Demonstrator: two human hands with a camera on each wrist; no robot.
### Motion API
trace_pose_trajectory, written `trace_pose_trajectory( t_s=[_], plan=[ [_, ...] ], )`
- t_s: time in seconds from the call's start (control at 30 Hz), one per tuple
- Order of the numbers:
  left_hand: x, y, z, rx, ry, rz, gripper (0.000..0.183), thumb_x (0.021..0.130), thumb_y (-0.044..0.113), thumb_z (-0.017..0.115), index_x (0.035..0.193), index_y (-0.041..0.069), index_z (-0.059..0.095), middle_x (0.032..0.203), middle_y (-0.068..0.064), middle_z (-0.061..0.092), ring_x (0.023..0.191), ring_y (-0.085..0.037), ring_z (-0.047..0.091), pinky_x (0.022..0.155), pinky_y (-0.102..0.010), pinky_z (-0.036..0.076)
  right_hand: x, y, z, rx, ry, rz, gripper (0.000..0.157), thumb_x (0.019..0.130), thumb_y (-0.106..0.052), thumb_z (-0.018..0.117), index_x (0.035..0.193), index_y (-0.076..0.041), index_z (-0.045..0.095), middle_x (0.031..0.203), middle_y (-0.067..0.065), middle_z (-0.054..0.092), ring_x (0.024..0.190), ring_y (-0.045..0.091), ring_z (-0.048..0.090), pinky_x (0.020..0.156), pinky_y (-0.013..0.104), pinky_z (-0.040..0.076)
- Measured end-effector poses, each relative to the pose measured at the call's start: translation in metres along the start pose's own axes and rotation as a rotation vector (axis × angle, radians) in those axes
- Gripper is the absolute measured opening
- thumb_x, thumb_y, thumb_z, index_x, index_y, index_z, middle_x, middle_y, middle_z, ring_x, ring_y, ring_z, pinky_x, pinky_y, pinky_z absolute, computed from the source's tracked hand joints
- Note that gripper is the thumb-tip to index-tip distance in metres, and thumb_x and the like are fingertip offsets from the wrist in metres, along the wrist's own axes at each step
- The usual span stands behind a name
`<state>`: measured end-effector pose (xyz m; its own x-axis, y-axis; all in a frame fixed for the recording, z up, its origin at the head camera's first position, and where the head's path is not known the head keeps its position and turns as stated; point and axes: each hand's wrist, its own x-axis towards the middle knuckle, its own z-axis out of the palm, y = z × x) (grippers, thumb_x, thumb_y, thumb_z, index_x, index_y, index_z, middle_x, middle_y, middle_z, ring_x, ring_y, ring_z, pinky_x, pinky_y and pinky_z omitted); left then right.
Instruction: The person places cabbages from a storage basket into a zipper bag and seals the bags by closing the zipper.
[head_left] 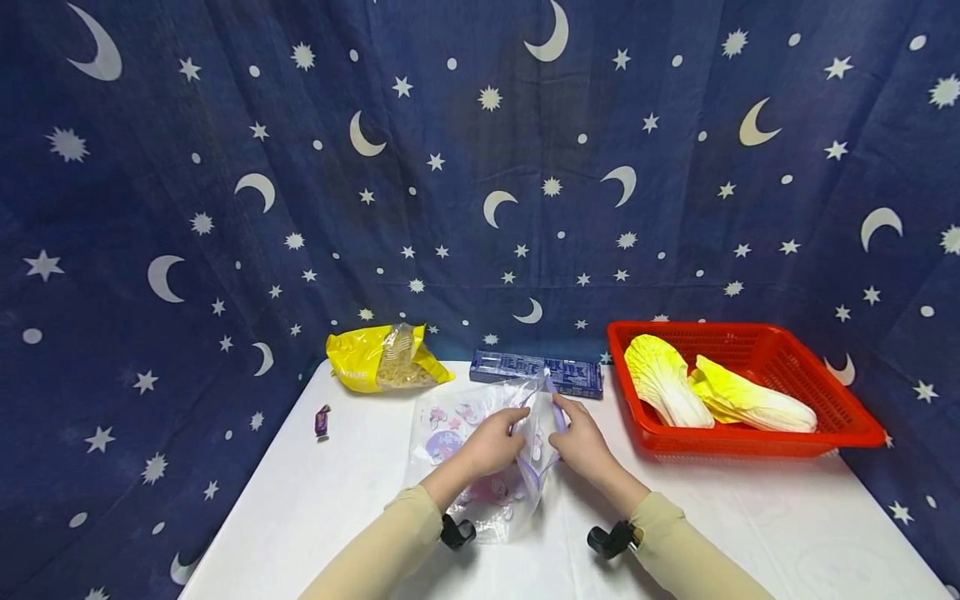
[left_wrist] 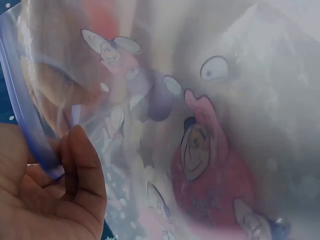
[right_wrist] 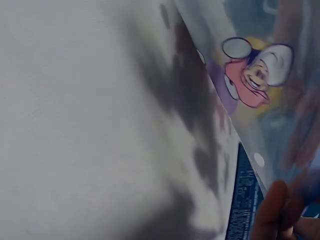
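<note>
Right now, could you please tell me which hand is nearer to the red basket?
Right: the right hand holds one edge of the plastic bag, to the left of the red basket; the left hand holds the opposite edge, farther left of it.

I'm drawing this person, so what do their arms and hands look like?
The left sleeve and right sleeve are plain, pale tan. Near each sleeve's end is a small, dark, rounded gadget: left gadget, right gadget. The left hand and right hand wear no gloves.
</note>
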<state>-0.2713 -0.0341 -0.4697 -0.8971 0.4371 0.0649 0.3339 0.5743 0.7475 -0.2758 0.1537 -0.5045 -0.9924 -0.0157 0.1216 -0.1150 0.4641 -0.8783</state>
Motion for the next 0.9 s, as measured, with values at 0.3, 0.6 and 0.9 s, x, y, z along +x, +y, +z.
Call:
trace_pose_trajectory(
  t_s=[0.3, 0.6, 0.9],
  plan=[
    [-0.005, 0.002, -0.009, 0.015, 0.045, 0.031, 0.053, 0.093, 0.000, 0.050, 0.146, -0.005, 0.052, 0.149, -0.021, 0.051, 0.122, -0.033, 0.060, 0.106, -0.045, 0.049, 0.002, -0.013, 0.000, 0.008, -0.001, -0.026, 0.082, 0.071, 0.013, 0.059, 0.151, 0.007, 0.043, 0.146, 0.026, 0.047, 0.070, 0.020, 0.050, 0.051, 0.022, 0.047],
    [-0.008, 0.000, -0.032, 0.068, 0.107, -0.004, 0.046, 0.097, 0.000, 0.044, 0.139, -0.006, 0.059, 0.149, -0.022, 0.051, 0.136, -0.036, 0.050, 0.113, -0.049, 0.042, -0.001, -0.017, -0.011, 0.043, -0.019, -0.045, 0.072, 0.075, 0.018, 0.051, 0.145, 0.004, 0.054, 0.147, 0.026, 0.049, 0.068, 0.019, 0.059, 0.051, 0.031, 0.060],
    [-0.012, -0.004, -0.049, 0.160, 0.130, -0.034, 0.050, 0.094, 0.000, 0.047, 0.143, -0.006, 0.056, 0.147, -0.021, 0.051, 0.132, -0.036, 0.053, 0.104, -0.048, 0.049, 0.000, -0.027, -0.027, -0.106, -0.025, -0.039, 0.063, 0.079, 0.013, 0.052, 0.141, 0.000, 0.060, 0.145, 0.025, 0.053, 0.057, 0.020, 0.060, 0.047, 0.028, 0.055]
  ],
)
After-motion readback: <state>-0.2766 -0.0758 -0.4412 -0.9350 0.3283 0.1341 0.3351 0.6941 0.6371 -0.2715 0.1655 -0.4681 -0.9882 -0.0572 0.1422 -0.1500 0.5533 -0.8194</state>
